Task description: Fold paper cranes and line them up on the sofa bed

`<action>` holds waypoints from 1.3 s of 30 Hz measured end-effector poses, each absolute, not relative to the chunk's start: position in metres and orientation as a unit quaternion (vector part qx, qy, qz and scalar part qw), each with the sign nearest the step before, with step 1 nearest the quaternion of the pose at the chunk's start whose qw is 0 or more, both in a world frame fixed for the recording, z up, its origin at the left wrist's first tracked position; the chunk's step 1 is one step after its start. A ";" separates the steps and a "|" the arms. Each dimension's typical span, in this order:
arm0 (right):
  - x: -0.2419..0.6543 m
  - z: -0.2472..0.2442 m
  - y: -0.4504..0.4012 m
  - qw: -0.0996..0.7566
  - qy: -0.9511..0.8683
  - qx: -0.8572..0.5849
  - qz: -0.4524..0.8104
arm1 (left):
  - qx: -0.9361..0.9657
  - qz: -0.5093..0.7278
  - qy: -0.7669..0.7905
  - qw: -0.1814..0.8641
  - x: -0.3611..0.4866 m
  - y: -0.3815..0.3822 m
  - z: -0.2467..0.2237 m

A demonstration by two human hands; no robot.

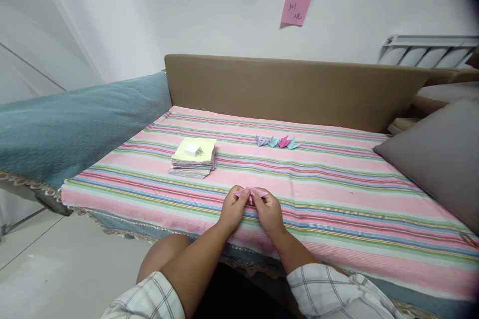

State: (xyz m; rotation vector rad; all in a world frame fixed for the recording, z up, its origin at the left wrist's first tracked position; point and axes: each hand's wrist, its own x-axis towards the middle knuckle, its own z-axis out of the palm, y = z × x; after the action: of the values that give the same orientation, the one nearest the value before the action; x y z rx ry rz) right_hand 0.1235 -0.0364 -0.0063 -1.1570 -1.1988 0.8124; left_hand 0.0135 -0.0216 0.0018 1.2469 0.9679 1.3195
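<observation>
Between my two hands is a small pink origami paper crane (258, 192), its pointed wings spread out to both sides. My left hand (232, 208) pinches it from the left, thumb on top. From the other side my right hand (271, 212) grips it, thumb and fingers pressed together. My fingers cover part of the paper's middle. Farther back on the striped cloth (329, 194) stands a short row of folded paper cranes (283, 141) in lilac, light blue and magenta.
Left of my hands is a stack of square paper (194, 159), yellow on top, with a small white box (192, 149) on it. A grey cushion (437, 149) lies at the right. A brown backrest (280, 89) and a blue armrest (90, 119) border the seat.
</observation>
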 end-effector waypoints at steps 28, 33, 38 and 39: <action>0.120 0.017 -0.035 0.413 -0.517 -0.578 0.479 | 0.574 0.499 0.395 0.514 0.013 -0.019 0.006; 0.125 0.008 -0.038 0.469 -0.503 -0.543 0.482 | 0.545 0.495 0.352 0.579 0.016 -0.020 0.008; 0.128 -0.003 -0.030 0.523 -0.516 -0.503 0.456 | 0.477 0.485 0.337 0.651 0.029 -0.016 0.011; 0.129 -0.003 -0.028 0.528 -0.518 -0.502 0.448 | 0.460 0.491 0.347 0.654 0.033 -0.014 0.011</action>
State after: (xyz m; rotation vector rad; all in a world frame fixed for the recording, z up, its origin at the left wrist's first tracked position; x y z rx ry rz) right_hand 0.1289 -0.0282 -0.0034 -1.1986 -1.2387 1.0701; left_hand 0.0326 -0.0138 0.0110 1.0427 0.7868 1.1130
